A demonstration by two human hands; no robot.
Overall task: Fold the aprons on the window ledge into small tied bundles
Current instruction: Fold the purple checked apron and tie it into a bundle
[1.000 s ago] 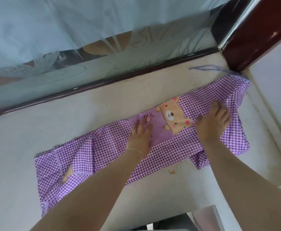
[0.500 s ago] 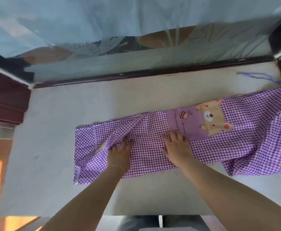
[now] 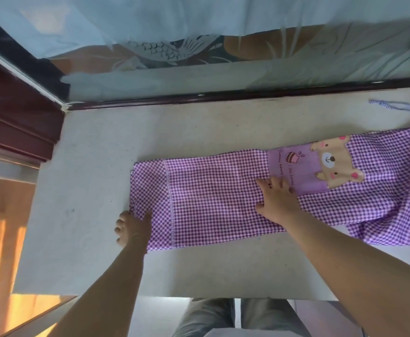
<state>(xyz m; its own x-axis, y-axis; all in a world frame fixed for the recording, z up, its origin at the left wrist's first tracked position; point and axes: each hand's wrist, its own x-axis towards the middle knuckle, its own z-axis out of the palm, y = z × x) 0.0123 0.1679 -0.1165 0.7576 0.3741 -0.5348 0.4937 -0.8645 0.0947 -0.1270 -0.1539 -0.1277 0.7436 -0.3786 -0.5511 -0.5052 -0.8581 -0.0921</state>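
A purple gingham apron (image 3: pixel 213 198) lies folded into a long strip across the pale window ledge (image 3: pixel 89 190). Its lilac pocket with a bear picture (image 3: pixel 333 164) faces up toward the right. My left hand (image 3: pixel 132 227) is at the strip's lower left corner, thumb on top of the cloth and fingers curled at the edge, pinching it. Fingers spread, my right hand (image 3: pixel 277 200) presses flat on the middle of the strip, just left of the pocket. A thin apron strap (image 3: pixel 394 107) trails on the ledge at the far right. The apron's right end runs out of view.
The window glass (image 3: pixel 199 69) and its dark red frame rail (image 3: pixel 223 98) run along the ledge's far side. A dark red frame post (image 3: pixel 16 122) stands at the left. The ledge's front edge (image 3: pixel 174 295) is above my legs.
My left hand slid left from the middle of the strip to its lower left corner. The crumpled left part now lies flat. My right hand stays pressed near the pocket.
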